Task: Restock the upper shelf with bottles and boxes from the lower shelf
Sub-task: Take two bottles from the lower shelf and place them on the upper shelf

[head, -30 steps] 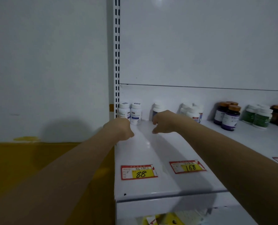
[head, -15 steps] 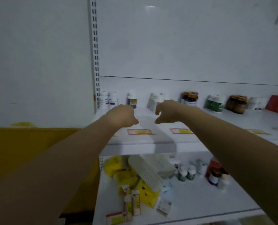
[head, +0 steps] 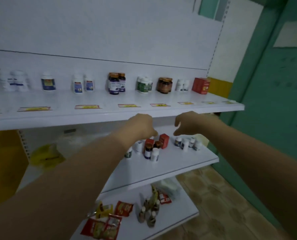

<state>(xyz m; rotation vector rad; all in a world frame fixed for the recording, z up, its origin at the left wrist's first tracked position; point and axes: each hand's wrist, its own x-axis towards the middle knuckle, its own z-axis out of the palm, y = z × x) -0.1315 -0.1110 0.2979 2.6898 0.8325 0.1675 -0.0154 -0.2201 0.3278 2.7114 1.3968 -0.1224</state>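
A white shelving unit [head: 127, 32] stands beside a green door frame [head: 265, 84]. The upper shelf [head: 109, 116] spans its width, the lower shelf [head: 178, 163] beneath it. The left hand [head: 142, 126] and right hand [head: 189, 123] hover over the lower shelf's right half, fingers loosely curled, gripping nothing. A yellow bag [head: 46, 156] lies at the lower shelf's left. A red carton [head: 200, 85] stands at the upper shelf's right end, closing a back row of bottles [head: 114, 84] in small groups. Beneath the hands stand two red boxes [head: 164, 140] among mixed bottles [head: 151, 152], white bottles [head: 185, 143] just beside, to the right. Small price labels [head: 87, 106] line the upper shelf's front
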